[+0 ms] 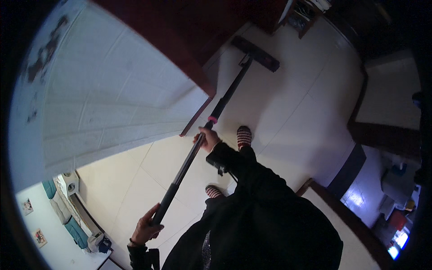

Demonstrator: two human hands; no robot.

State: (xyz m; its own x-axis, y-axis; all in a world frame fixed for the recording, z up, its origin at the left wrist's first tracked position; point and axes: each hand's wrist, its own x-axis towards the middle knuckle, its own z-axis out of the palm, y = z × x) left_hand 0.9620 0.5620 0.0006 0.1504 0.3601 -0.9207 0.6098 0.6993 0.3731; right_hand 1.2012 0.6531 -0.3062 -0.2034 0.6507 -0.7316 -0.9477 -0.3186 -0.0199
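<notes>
The left hand (146, 228) was clenched around the lower end of the mop handle (193, 153), wrist low. Further along, the right hand (208, 138) gripped the shaft below its pink collar, arm extended. The flat mop head (255, 53) rested on the pale tiled floor (292, 112) beside the dark wooden bed frame (180, 49), open floor stretching rightward.

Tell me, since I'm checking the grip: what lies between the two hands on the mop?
Only bare black mop handle runs between the left hand and right hand, seen in the head view.
</notes>
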